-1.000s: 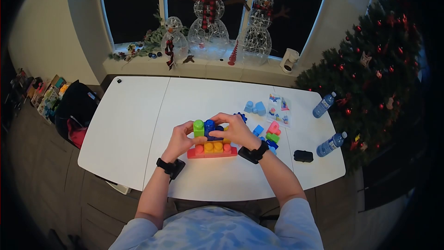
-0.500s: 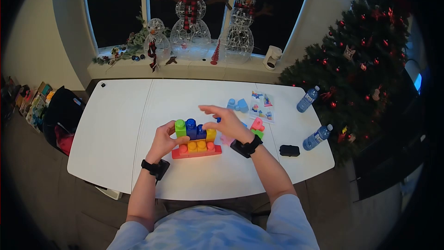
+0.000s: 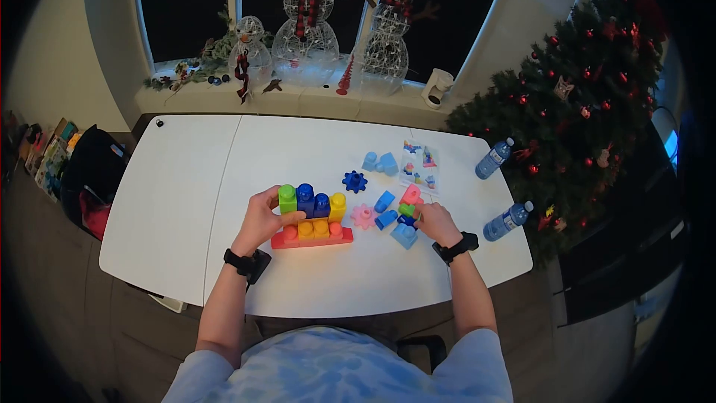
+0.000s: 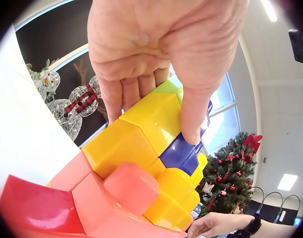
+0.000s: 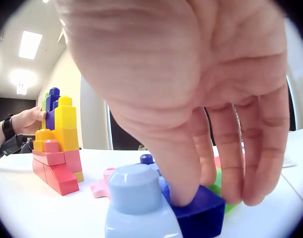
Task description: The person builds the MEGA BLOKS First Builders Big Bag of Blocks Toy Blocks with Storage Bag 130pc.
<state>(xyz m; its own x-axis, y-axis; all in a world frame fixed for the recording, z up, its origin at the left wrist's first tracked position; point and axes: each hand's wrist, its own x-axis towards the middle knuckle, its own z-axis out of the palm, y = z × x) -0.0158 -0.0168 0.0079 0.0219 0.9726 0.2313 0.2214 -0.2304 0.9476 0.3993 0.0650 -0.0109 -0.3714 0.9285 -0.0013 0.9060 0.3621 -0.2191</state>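
My left hand (image 3: 258, 221) grips the left end of a block structure, thumb in front and fingers behind. The structure has a red base (image 3: 312, 240), orange blocks (image 4: 122, 144) above it, and green (image 3: 288, 198), blue (image 3: 305, 200) and yellow (image 3: 338, 207) blocks on top. Over the loose blocks at the right is my right hand (image 3: 438, 225). In the right wrist view its thumb touches a dark blue block (image 5: 201, 213), with the fingers beyond, beside a green block (image 5: 219, 184). A light blue block (image 5: 136, 203) stands nearest that camera.
A blue gear piece (image 3: 354, 181) and a pink one (image 3: 363, 216) lie between structure and loose blocks. Light blue blocks (image 3: 386, 164) and a picture sheet (image 3: 420, 167) lie farther back. Two water bottles (image 3: 494, 158) (image 3: 509, 221) stand at the table's right edge.
My right hand has left the structure and moved right to the loose blocks. My left hand stays on the structure. The head view has shifted.
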